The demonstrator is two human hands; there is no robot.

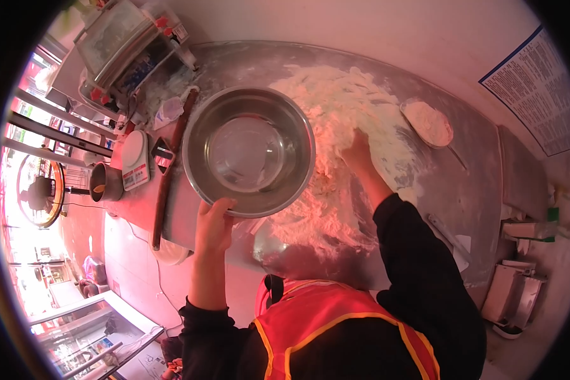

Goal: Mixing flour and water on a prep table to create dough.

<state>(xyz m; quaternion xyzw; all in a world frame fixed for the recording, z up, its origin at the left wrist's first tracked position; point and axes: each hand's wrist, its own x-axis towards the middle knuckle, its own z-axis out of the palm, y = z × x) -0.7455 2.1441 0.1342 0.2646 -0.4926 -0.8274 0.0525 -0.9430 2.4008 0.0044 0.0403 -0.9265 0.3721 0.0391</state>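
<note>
By its near rim, my left hand (214, 228) grips a wide stainless steel bowl (247, 152). A little clear liquid seems to lie at the bottom of the bowl. My right hand (357, 149) reaches into a broad spread of flour (323, 104) on the metal worktop; its fingertips are buried or hidden there. Part of the flour near this hand looks clumped and wet. The bowl covers the left side of the flour from view.
Left of the bowl lie a long wooden rolling pin (173, 171), a white kitchen scale (135, 159) and a metal pot (106, 182). A machine (128, 52) stands at the back left. At right are a flour-filled scoop (427, 123) and a scraper-like tool (449, 240).
</note>
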